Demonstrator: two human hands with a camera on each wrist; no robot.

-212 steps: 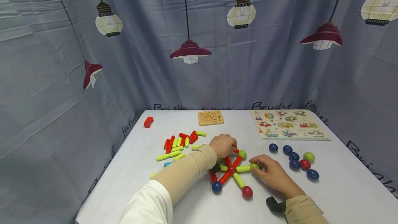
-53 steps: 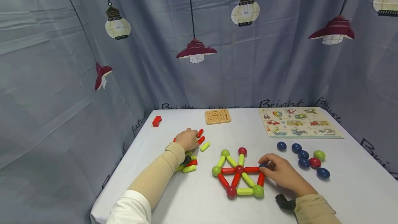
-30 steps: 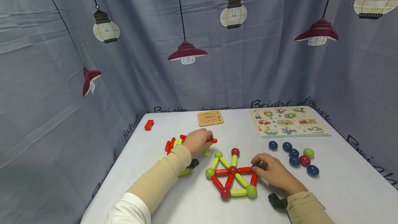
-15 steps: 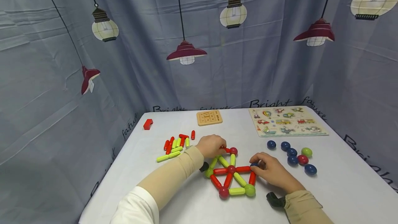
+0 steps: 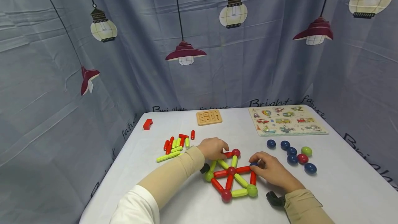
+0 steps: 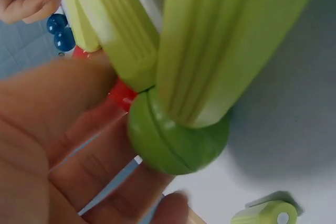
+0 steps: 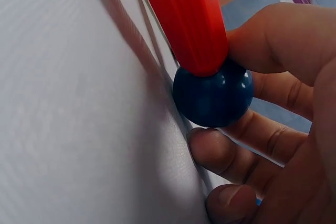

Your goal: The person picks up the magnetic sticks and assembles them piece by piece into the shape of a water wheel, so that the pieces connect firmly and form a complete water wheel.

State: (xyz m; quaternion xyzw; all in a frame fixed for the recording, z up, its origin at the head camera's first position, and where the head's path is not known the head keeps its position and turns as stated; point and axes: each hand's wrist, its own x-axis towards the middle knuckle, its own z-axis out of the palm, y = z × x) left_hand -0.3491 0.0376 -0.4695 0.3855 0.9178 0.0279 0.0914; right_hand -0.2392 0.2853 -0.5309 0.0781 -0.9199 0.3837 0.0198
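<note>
A flat frame of red and green magnetic rods radiates from a central red ball point(image 5: 231, 170) on the table. At its back left, my left hand point(image 5: 214, 148) pinches a red magnetic rod point(image 5: 228, 155); the rod's far end meets another red ball point(image 5: 236, 152). In the left wrist view the thumb covers part of that rod, and fingers lie behind a green ball point(image 6: 178, 135) joined to two green rods point(image 6: 126, 30). My right hand point(image 5: 270, 169) holds a blue ball point(image 7: 212, 98) at the frame's right corner, with a red rod point(image 7: 186, 19) attached to it.
Loose red and green rods point(image 5: 174, 149) lie left of the frame. Several blue balls point(image 5: 292, 159), plus a red and a green one, sit at right. Behind are a wooden number board point(image 5: 209, 117), a picture puzzle board point(image 5: 287, 121) and a red block point(image 5: 147, 124).
My left hand has carried the red rod rightward from the loose pile to the frame's back edge, beside the back red ball. The right hand has stayed on the blue ball.
</note>
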